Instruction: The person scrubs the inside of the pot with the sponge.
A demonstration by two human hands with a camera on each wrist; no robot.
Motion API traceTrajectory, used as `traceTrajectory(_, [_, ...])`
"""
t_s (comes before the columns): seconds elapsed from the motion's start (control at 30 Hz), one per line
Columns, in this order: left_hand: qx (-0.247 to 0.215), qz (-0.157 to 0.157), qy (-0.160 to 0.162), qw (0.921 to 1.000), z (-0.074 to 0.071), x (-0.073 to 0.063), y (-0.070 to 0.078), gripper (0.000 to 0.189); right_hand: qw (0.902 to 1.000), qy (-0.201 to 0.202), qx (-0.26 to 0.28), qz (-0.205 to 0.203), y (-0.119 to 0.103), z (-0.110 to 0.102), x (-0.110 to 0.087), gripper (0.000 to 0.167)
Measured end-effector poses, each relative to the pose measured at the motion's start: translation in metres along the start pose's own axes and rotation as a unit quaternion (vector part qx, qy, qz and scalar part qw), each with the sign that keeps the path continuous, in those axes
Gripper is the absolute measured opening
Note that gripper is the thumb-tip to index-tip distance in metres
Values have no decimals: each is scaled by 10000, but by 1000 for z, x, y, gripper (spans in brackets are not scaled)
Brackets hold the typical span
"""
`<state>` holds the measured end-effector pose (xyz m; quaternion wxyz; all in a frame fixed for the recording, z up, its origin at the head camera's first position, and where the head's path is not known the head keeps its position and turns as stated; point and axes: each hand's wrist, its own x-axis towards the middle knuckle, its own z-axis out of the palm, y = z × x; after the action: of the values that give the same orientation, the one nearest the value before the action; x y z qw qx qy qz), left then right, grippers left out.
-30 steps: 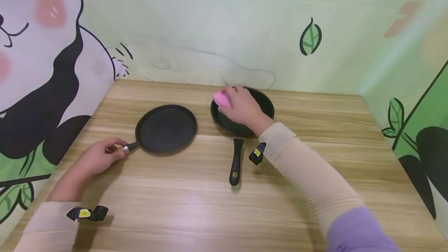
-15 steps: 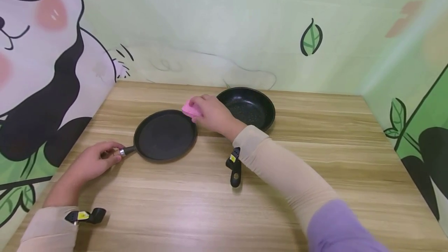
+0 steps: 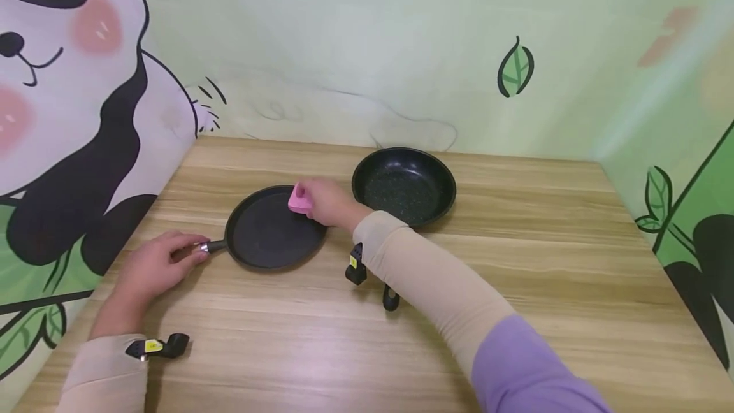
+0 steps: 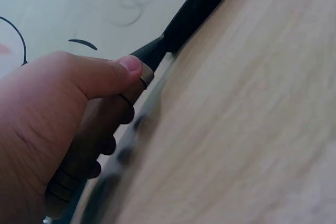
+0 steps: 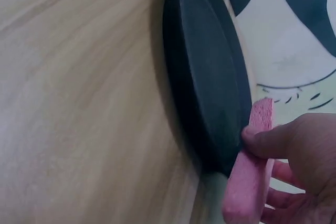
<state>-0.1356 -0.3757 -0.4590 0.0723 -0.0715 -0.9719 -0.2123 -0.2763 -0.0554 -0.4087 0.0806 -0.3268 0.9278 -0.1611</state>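
A flat black crepe pan (image 3: 269, 234) lies at the left of the table, its handle pointing left. My left hand (image 3: 160, 263) grips that handle (image 4: 97, 135); the left wrist view has the thumb along its top near the silver collar. Over the pan's right side, my right hand (image 3: 329, 201) pinches a pink sponge (image 3: 299, 201). In the right wrist view the sponge (image 5: 251, 166) stands on edge between thumb and fingers at the pan's rim; whether it touches the pan I cannot tell.
A deeper black frying pan (image 3: 404, 187) sits at the back, right of the crepe pan. My right forearm crosses over its handle (image 3: 391, 298), which points toward me. Painted walls (image 3: 355, 37) border the wooden table (image 3: 275, 336) at the back and sides.
My right hand has moved left with the sponge, from inside the frying pan to over the crepe pan. The left hand keeps its grip on the handle; the crepe pan has shifted slightly nearer.
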Motion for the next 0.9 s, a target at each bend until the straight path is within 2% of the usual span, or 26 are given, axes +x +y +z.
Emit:
traceTrajectory(0.13, [285,112,202,9993,6,-2,-2,37,9998,-159,117,-43,5,1,-4,39])
traceTrajectory(0.27, [492,189,297,9982,9,-3,-3,36,9988,-382,-79,-288,5,0,-12,41])
traceTrajectory(0.47, [584,110,368,9976,8,-6,0,37,9952,-681,-115,-693,0,-4,-29,41])
traceTrajectory(0.7, [612,-82,252,9978,5,-6,4,40,9826,-970,-774,-1382,-14,-1,-39,37])
traceTrajectory(0.9, [636,-95,234,9977,5,-4,7,40,9743,-1159,-736,-1784,-33,8,-44,40])
